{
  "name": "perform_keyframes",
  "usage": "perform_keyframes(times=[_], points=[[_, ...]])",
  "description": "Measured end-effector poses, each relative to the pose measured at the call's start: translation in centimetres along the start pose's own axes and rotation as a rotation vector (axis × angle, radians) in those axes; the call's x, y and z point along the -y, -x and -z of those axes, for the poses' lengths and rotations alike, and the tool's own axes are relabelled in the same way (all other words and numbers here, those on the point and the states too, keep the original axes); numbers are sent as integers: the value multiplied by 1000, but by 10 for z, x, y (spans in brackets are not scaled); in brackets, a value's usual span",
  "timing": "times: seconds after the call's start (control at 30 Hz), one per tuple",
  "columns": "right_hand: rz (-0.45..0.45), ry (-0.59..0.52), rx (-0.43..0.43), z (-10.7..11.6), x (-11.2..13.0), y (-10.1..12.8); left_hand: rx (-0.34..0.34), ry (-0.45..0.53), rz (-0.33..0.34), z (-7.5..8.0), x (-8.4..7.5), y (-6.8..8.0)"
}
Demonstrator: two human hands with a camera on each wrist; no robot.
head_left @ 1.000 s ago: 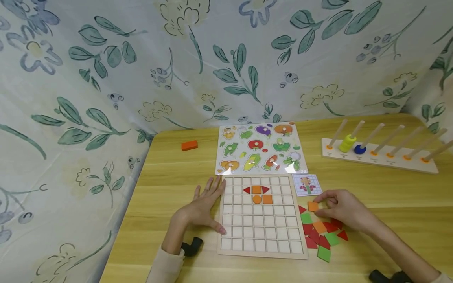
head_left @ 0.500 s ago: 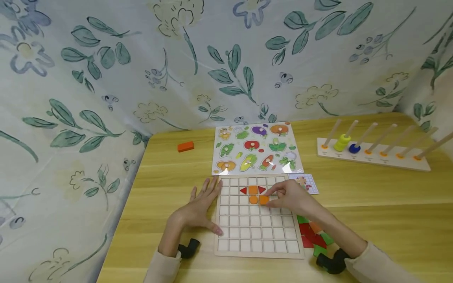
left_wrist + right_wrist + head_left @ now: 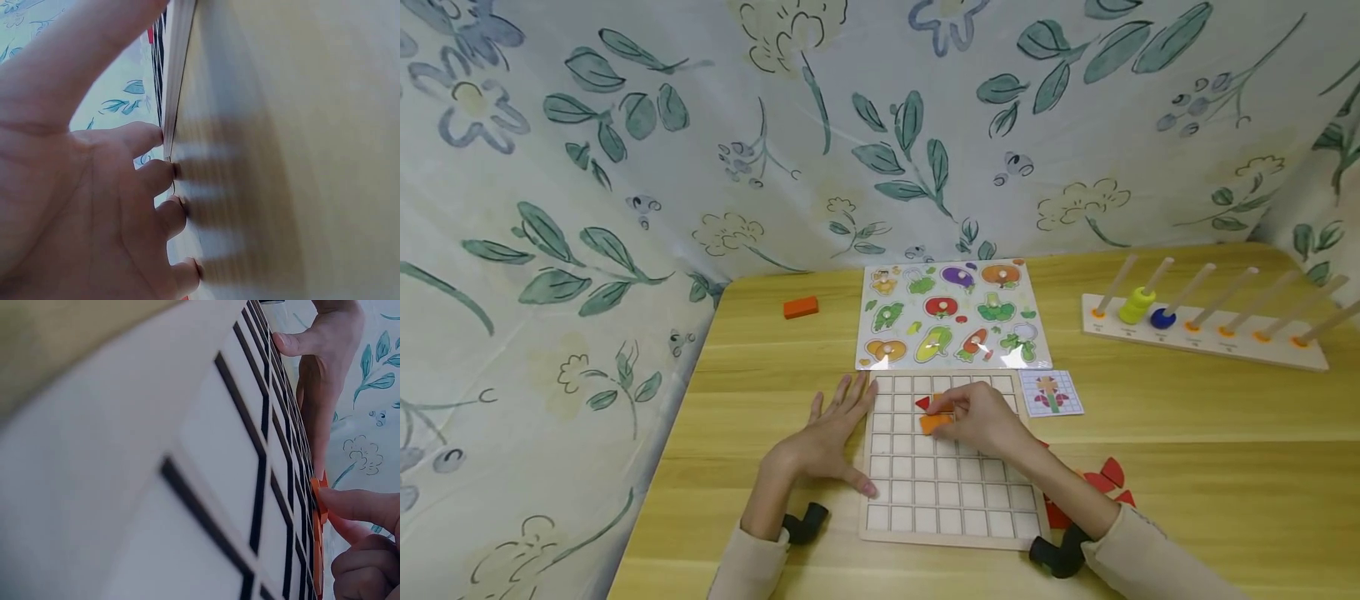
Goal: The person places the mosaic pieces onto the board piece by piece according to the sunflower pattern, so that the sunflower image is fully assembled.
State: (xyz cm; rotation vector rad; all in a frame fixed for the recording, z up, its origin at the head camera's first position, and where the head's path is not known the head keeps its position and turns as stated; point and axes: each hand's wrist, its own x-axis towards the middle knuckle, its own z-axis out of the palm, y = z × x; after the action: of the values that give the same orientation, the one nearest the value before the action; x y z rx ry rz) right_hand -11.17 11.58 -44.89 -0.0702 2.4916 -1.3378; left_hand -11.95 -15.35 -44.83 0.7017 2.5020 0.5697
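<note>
My right hand [image 3: 981,418] pinches an orange square tile [image 3: 934,423] between thumb and finger, low over the upper cells of a pale wooden grid board [image 3: 928,493]. In the right wrist view this tile [image 3: 320,503] appears tilted against the grid. A red triangle tile [image 3: 922,403] lies in a cell just beyond; the hand hides most of the neighbouring tiles. My left hand [image 3: 822,447] is spread along the board's left edge, thumb on the frame. In the left wrist view the fingers of that hand [image 3: 94,200] touch the board's side and the table.
Red tiles [image 3: 1105,477] lie in a pile right of the board, partly under my right forearm. A pattern card [image 3: 1051,392] lies by the upper right corner. Behind are a vegetable puzzle board [image 3: 955,321], an orange block [image 3: 801,307] and a peg stand [image 3: 1206,329] with rings.
My right hand has carried an orange square from the loose pile leftward onto the board, past the placed orange square, toward the orange round tile's cell. My left hand stays put.
</note>
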Motion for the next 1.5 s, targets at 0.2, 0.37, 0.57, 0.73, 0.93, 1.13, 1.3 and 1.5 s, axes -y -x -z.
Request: perform_keyframes(times=[0.2,0.37,0.57,0.73,0.93,1.13,1.3,1.5], points=[[26,-12,2,-1,-2,-3,-3,-14,-2,0,0,1],[22,-1,-2,-2,-1,-4,2,-16,-1,-1,1,0],[16,-4,3,-1,-1,-4,4,-4,2,-1,1,-1],[22,-12,10,0,-1,-3,4,0,3,-1,1,-1],[28,-9,13,0,-1,-5,6,2,6,0,0,0],[21,-25,14,-3,0,-7,8,-6,-1,0,0,0],[25,-29,27,-5,3,-9,3,-4,-2,0,-1,0],[5,-32,41,-5,3,-6,5,0,-1,0,-1,0]])
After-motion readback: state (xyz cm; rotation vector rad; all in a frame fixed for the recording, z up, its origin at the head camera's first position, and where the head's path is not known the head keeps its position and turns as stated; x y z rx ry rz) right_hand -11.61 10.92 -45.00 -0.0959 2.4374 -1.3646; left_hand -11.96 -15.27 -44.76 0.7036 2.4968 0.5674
